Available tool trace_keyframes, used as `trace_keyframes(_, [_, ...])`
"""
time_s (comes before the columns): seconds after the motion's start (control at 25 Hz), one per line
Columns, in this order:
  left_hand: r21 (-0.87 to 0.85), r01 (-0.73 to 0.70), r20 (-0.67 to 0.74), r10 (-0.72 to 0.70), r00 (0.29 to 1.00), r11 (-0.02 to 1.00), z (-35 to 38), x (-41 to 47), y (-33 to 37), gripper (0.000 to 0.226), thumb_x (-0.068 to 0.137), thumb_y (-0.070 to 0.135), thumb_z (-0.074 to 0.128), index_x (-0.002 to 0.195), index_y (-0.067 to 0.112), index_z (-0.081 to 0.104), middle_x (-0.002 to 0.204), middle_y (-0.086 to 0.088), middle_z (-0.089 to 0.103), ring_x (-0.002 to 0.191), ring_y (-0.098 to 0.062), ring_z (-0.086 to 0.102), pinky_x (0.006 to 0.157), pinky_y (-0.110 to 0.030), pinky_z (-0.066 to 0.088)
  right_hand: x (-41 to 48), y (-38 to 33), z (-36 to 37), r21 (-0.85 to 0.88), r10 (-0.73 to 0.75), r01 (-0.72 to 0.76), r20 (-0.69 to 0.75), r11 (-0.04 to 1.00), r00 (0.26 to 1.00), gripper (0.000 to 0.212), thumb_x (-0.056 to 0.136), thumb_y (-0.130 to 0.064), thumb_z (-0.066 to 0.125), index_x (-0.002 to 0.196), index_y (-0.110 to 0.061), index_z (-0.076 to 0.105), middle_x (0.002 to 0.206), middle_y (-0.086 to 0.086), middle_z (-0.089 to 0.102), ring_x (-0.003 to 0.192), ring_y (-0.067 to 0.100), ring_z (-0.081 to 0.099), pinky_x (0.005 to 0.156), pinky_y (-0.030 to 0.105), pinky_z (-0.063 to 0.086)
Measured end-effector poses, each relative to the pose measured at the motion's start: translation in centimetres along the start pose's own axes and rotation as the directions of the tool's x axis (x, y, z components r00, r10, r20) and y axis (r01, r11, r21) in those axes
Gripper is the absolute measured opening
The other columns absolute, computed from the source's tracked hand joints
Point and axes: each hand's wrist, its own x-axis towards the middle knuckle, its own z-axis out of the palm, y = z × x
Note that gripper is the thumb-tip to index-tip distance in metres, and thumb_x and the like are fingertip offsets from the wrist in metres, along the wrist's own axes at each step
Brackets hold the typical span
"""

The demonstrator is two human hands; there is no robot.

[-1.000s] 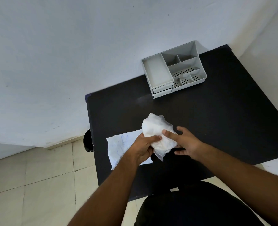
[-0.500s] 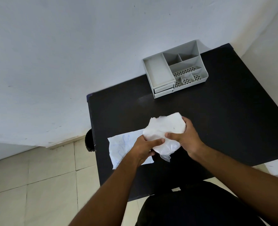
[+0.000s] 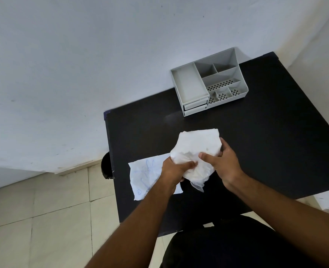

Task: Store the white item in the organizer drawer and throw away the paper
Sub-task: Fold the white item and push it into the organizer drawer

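Both the left hand point(image 3: 174, 169) and the right hand point(image 3: 224, 161) clench a crumpled white plastic-wrapped bundle point(image 3: 196, 149) above the black table point(image 3: 275, 144); the grey compartmented plastic organizer point(image 3: 208, 84) holds nothing visible, drawers closed.

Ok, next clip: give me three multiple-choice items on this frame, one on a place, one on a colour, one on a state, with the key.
1. Where is the grey organizer?
A. near edge of the table
B. far side of the table, by the wall
C. on the floor

2. What colour is the table?
A. white
B. brown
C. black

3. How is the white item held?
A. by both hands
B. by one hand
C. lying loose

Key: 1 B, it sits against the wall; 2 C, the top is black; 3 A, left hand and right hand both grip it above the table, beside the scribbled paper.
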Motion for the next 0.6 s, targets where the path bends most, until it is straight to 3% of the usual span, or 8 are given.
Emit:
trace_keyframes(0.08, [0.013,-0.016,0.037,0.016,0.999,1.0,-0.1,0.0,0.0,0.071,0.05,0.027,0.096,0.115,0.016,0.068,0.105,-0.005,0.078,0.095,-0.025,0.076,0.086,-0.051,0.061,0.4,0.1,-0.3,0.024,0.079,-0.08,0.038,0.996,0.996,0.04,0.076,-0.001,0.082,0.112,-0.01,0.068,0.107,0.008,0.077,0.092,0.017,0.075,0.08,0.037,0.06])
trace_keyframes(0.2, [0.043,-0.114,0.025,0.113,0.993,0.993,-0.7,0.0,0.2,0.062,0.065,0.012,0.094,0.119,0.018,0.064,0.11,-0.002,0.075,0.099,-0.022,0.073,0.085,-0.039,0.062,0.8,0.1,-0.4,0.047,0.15,-0.154,0.082,0.987,0.985,0.034,0.076,0.002,0.08,0.108,-0.003,0.07,0.105,0.013,0.077,0.091,0.027,0.075,0.075,0.038,0.061])
trace_keyframes(0.36, [0.119,-0.223,0.003,0.224,0.975,0.968,-0.6,0.1,0.2,0.063,0.063,0.014,0.096,0.118,0.018,0.064,0.109,0.0,0.074,0.098,-0.018,0.072,0.08,-0.033,0.063,0.6,-0.1,0.2,0.037,0.11,-0.113,0.091,0.993,0.99,0.031,0.081,0.002,0.076,0.11,-0.006,0.069,0.106,0.011,0.076,0.095,0.027,0.074,0.082,0.044,0.061])
trace_keyframes(0.48, [0.123,-0.211,-0.04,0.218,0.975,0.97,-0.6,0.1,-0.1,0.056,0.067,0.014,0.093,0.114,0.019,0.063,0.102,0.004,0.073,0.092,-0.015,0.072,0.066,-0.02,0.059,0.5,0.3,0.2,0.018,0.129,-0.133,0.15,0.991,0.98,0.033,0.083,0.002,0.074,0.113,-0.011,0.068,0.109,0.008,0.076,0.1,0.027,0.073,0.085,0.045,0.06])
trace_keyframes(0.52, [0.109,-0.189,-0.053,0.196,0.979,0.976,-0.7,0.2,-0.2,0.053,0.068,0.013,0.093,0.112,0.019,0.064,0.098,0.006,0.073,0.09,-0.015,0.072,0.063,-0.019,0.058,0.4,0.4,0.2,0.008,0.144,-0.149,0.198,0.989,0.97,0.036,0.083,0.001,0.074,0.116,-0.012,0.067,0.11,0.008,0.076,0.101,0.027,0.073,0.086,0.047,0.059])
trace_keyframes(0.6, [0.057,-0.133,-0.047,0.136,0.99,0.99,-1.1,0.4,-0.6,0.05,0.065,0.011,0.093,0.108,0.016,0.068,0.097,0.0,0.077,0.092,-0.022,0.075,0.07,-0.03,0.063,0.3,0.5,0.1,-0.008,0.175,-0.181,0.294,0.984,0.94,0.042,0.083,0.001,0.074,0.12,-0.016,0.064,0.114,0.006,0.075,0.103,0.027,0.073,0.084,0.049,0.06])
